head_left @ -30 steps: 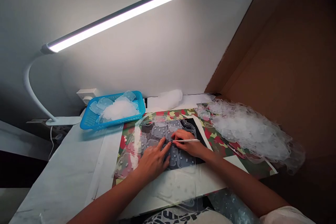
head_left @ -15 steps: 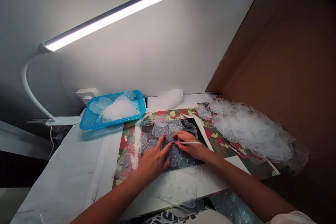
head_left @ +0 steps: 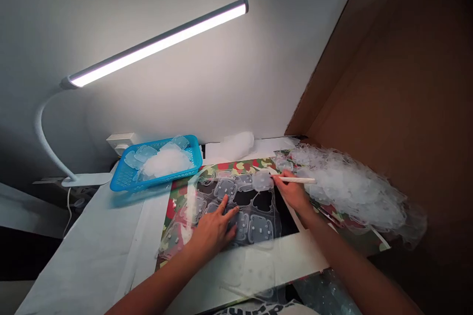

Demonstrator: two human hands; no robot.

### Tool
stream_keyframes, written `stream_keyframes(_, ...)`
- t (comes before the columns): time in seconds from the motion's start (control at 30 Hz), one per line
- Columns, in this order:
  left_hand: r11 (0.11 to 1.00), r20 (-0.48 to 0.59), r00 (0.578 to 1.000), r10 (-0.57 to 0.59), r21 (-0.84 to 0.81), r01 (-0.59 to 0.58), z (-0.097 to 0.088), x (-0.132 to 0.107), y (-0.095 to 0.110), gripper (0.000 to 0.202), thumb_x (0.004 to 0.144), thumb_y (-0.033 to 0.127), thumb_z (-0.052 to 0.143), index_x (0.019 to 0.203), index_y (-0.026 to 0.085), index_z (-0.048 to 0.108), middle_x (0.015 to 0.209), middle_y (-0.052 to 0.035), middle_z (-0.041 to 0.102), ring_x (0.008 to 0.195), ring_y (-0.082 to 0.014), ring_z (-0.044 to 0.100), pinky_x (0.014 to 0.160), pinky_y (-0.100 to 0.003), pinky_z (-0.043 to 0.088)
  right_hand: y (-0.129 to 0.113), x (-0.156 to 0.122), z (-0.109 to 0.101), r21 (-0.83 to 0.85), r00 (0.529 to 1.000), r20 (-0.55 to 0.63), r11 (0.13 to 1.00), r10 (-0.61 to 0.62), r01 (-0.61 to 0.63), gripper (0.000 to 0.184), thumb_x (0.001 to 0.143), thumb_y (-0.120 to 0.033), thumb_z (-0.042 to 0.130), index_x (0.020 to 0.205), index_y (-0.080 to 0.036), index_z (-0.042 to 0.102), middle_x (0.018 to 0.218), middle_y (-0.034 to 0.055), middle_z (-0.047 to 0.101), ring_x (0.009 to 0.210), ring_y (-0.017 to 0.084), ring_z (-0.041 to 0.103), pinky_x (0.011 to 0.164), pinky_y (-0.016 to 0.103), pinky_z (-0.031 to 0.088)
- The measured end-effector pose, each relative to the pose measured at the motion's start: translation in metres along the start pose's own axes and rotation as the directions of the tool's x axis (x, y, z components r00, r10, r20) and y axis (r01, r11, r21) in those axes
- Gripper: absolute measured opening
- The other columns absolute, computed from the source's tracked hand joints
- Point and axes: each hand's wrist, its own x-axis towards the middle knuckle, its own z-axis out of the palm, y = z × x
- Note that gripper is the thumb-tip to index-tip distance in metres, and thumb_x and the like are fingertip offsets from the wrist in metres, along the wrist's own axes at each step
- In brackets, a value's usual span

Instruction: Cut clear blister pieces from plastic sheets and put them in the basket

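Observation:
A clear plastic sheet with moulded rounded pieces and small raised dots lies over a black backing. My left hand rests on it with its fingers spread. Pinched in my right hand is a slim white pen-shaped tool; its tip is too small to identify. At those fingertips is a frosted rounded plastic piece, over the sheet's upper right part. I cannot tell whether fingers or tool tip hold it. Dark openings show in the sheet below it.
Left of the sheet stands a blue basket with frosted pieces. A heap of clear plastic scraps lies at right, beside a thin dark tool. A clip-on lamp hangs above. Cardboard walls the right side.
My right hand has moved up and right from the middle of the sheet, and a frosted piece is now at its fingertips. Dark openings have appeared. My left hand stays on the sheet.

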Motion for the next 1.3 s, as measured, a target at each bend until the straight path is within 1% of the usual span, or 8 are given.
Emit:
stream_keyframes(0.13,0.933,-0.114,0.99,-0.08,-0.357,0.034,-0.018,0.032,-0.005,0.043,0.095,0.048,0.038,0.104,0.022,0.072,0.105,-0.0092,0.069,0.082,-0.0208,0.066,0.073,-0.03,0.048,-0.019,-0.025,0.001,0.235,0.98,0.178,0.971,-0.091,0.047,0.028,0.09,-0.044,0.052,0.072,-0.022,0.052,0.098,0.0041,0.071,0.084,0.021,0.061,0.076,0.032,0.044)
stream_keyframes(0.3,0.749,0.148,0.974,-0.173,-0.623,0.227,-0.019,0.083,-0.002,0.051,0.089,0.055,0.043,0.083,0.013,0.072,0.052,-0.001,0.058,0.047,-0.0149,0.053,0.048,-0.024,0.037,-0.053,-0.04,0.007,0.278,0.873,0.445,0.958,-0.2,0.078,0.024,0.089,-0.04,0.054,0.075,-0.021,0.057,0.102,0.0058,0.071,0.086,0.021,0.062,0.078,0.033,0.045)
stream_keyframes(0.53,0.844,-0.036,0.988,-0.148,-0.525,0.107,0.002,0.087,0.001,0.017,0.081,0.029,0.058,0.088,0.018,0.069,0.071,0.0,0.065,0.062,-0.0138,0.058,0.058,-0.022,0.038,-0.024,0.009,0.033,0.379,0.876,0.48,0.91,-0.038,-0.168,0.034,0.078,-0.05,0.061,0.068,-0.019,0.051,0.08,0.0026,0.064,0.078,0.017,0.056,0.074,0.029,0.041)
stream_keyframes(0.67,0.891,-0.118,0.983,-0.138,-0.448,0.071,0.002,0.081,0.006,0.012,0.083,0.026,0.059,0.087,0.02,0.068,0.078,-0.0012,0.068,0.07,-0.0155,0.06,0.064,-0.024,0.04,-0.018,0.017,0.04,0.262,0.843,0.535,0.958,-0.046,-0.114,0.036,0.077,-0.049,0.062,0.064,-0.019,0.049,0.061,-0.0039,0.049,0.062,0.012,0.043,0.061,0.025,0.033)
stream_keyframes(0.83,0.941,-0.234,0.97,-0.072,-0.337,-0.011,-0.002,0.066,0.016,0.013,0.089,0.025,0.057,0.086,0.021,0.068,0.086,-0.0032,0.07,0.083,-0.0184,0.06,0.071,-0.027,0.041,-0.011,0.02,0.045,0.174,0.896,0.435,0.985,-0.084,0.008,0.033,0.078,-0.044,0.06,0.061,-0.019,0.048,0.06,-0.0038,0.047,0.062,0.013,0.042,0.058,0.025,0.029)
stream_keyframes(1.0,0.91,-0.459,0.845,0.273,-0.162,-0.382,-0.011,0.024,0.01,0.023,0.096,0.019,0.045,0.087,0.021,0.067,0.094,-0.0044,0.072,0.094,-0.0191,0.059,0.085,-0.031,0.045,0.006,0.027,0.045,0.09,0.914,0.392,0.993,-0.101,0.072,0.028,0.08,-0.041,0.055,0.063,-0.019,0.053,0.062,-0.0019,0.052,0.064,0.015,0.046,0.061,0.026,0.033)
stream_keyframes(1.2,0.955,-0.355,0.926,-0.13,-0.296,0.021,-0.032,-0.01,-0.026,0.02,0.093,0.02,0.043,0.096,0.019,0.062,0.088,-0.0034,0.066,0.076,-0.0162,0.062,0.069,-0.027,0.05,-0.012,0.017,0.04,0.162,0.938,0.234,0.961,-0.257,0.224,0.026,0.085,-0.035,0.055,0.064,-0.02,0.05,0.076,0.0017,0.061,0.077,0.017,0.055,0.074,0.029,0.041)
stream_keyframes(1.3,0.996,-0.24,0.967,-0.086,-0.057,0.074,-0.027,-0.014,-0.035,0.021,0.091,0.027,0.049,0.104,0.022,0.065,0.102,-0.0048,0.064,0.078,-0.0172,0.065,0.065,-0.027,0.049,-0.037,0.0,0.055,0.232,0.869,0.332,0.924,-0.368,0.303,0.022,0.087,-0.028,0.055,0.067,-0.02,0.052,0.084,0.0019,0.064,0.082,0.017,0.058,0.077,0.028,0.042)
